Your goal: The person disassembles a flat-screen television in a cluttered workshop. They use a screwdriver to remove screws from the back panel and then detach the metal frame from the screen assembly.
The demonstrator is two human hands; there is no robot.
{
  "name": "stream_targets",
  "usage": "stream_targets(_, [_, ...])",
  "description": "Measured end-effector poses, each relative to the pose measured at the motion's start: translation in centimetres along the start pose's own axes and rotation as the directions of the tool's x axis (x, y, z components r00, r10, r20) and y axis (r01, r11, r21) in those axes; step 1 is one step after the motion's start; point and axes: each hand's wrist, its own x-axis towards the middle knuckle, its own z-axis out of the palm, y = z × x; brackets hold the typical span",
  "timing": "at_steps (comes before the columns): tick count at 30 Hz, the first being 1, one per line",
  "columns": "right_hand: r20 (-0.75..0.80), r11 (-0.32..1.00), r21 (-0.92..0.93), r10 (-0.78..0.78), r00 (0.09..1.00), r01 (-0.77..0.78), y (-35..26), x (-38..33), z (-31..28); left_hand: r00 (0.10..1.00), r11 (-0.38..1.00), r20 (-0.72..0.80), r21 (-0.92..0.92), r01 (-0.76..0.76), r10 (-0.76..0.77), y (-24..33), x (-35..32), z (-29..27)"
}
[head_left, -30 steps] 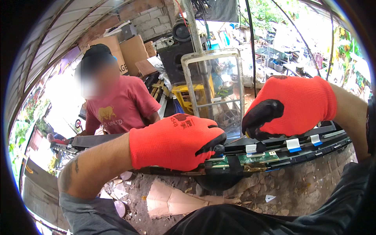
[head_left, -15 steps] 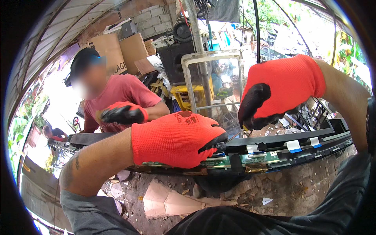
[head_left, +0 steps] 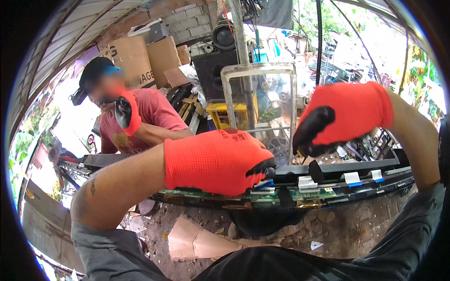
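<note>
Head view, near to far. Across the lower centre of the frame runs a flat panel point(head_left: 356, 171) whose near edge carries a green circuit strip point(head_left: 281, 193) with white ribbon tabs point(head_left: 349, 177). The left hand point(head_left: 213, 161), in a red glove, lies closed over this edge at centre, apparently to steady it. The right hand point(head_left: 340, 117), centre right, is pinched shut on a small tool point(head_left: 302, 157) whose tip points down at the panel, seemingly to work a fastening. Beneath lies bare earth point(head_left: 375, 225) with a scrap of cardboard point(head_left: 197, 239). Beyond, at upper left, a co-worker raises a gloved hand point(head_left: 126, 112) to the face. Behind stand a clear box point(head_left: 262, 107), cardboard boxes point(head_left: 140, 56), a brick wall point(head_left: 187, 21) and foliage.
</note>
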Motion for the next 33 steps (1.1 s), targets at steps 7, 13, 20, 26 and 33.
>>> stream_targets(7, [0.024, 0.888, 0.454, 0.066, 0.998, -0.070, 3.5, -0.1, 0.5, 0.998, 0.980, 0.042, -0.193, 0.046, -0.038, -0.9, 0.0, -0.9])
stream_targets(13, [-0.300, 0.987, 0.112, -0.075, 0.951, 0.114, 2.6, -3.8, 4.9, 0.989, 0.904, 0.069, -0.401, 0.150, -0.133, -2.6, -0.1, -1.1])
stream_targets(20, [-0.415, 0.973, 0.170, -0.070, 0.907, 0.153, 3.8, -3.9, 7.8, 0.997, 0.900, 0.039, -0.429, 0.073, -0.062, -1.8, -3.4, -1.9])
stream_targets(26, [-0.338, 0.891, 0.452, 0.133, 0.932, 0.037, 4.5, -3.8, 7.3, 0.981, 0.958, 0.190, -0.271, 0.093, -0.041, -2.8, -2.0, -2.6])
stream_targets(33, [-0.458, 0.907, 0.353, -0.047, 0.887, 0.231, 5.2, -3.4, 8.6, 0.966, 0.958, 0.226, -0.227, 0.175, -0.123, -1.1, -3.0, -3.3])
